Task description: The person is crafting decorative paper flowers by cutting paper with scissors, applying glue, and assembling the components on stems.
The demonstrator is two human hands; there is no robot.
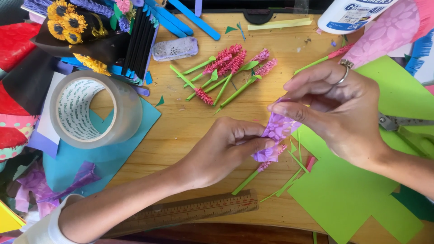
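Both my hands hold a small strip of purple patterned paper [276, 131] over the wooden table [190, 126]. My left hand [224, 149] pinches its lower end, wrapped around a green-stemmed pink paper flower [253, 174]. My right hand [337, 106], with a ring on one finger, pinches the paper's upper end between thumb and fingertips. Several finished pink paper flowers with green stems [226, 72] lie just beyond my hands.
A big roll of clear tape [90, 110] sits on blue paper at left. A wooden ruler [194, 210] lies near the front edge. Green paper sheets [348, 194], scissors [402, 122] and a glue bottle [350, 16] are at right. Paper sunflowers [68, 20] stand back left.
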